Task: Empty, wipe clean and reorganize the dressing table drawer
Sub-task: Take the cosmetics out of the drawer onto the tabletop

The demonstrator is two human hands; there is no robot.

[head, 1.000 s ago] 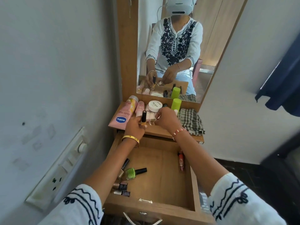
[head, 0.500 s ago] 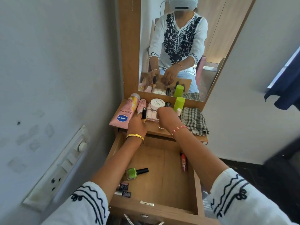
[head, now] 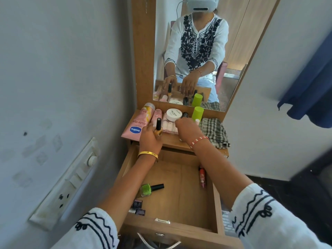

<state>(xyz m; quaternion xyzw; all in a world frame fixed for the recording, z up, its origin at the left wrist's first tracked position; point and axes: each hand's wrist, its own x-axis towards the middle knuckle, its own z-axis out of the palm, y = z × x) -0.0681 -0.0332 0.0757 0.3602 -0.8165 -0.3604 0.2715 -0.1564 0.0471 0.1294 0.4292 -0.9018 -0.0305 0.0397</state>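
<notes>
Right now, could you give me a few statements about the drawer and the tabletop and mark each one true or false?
1. The left hand holds a small bottle with a black cap upright above the tabletop. True.
2. The drawer is completely emptied. False: a green nail polish, a red tube and small dark bottles lie in it.
3. The checked cloth lies on the right side of the tabletop. True.
4. The green nail polish stands upright. False: it lies on its side.
5. The Vaseline tube is in the drawer. False: it lies on the tabletop, left of the left hand.
</notes>
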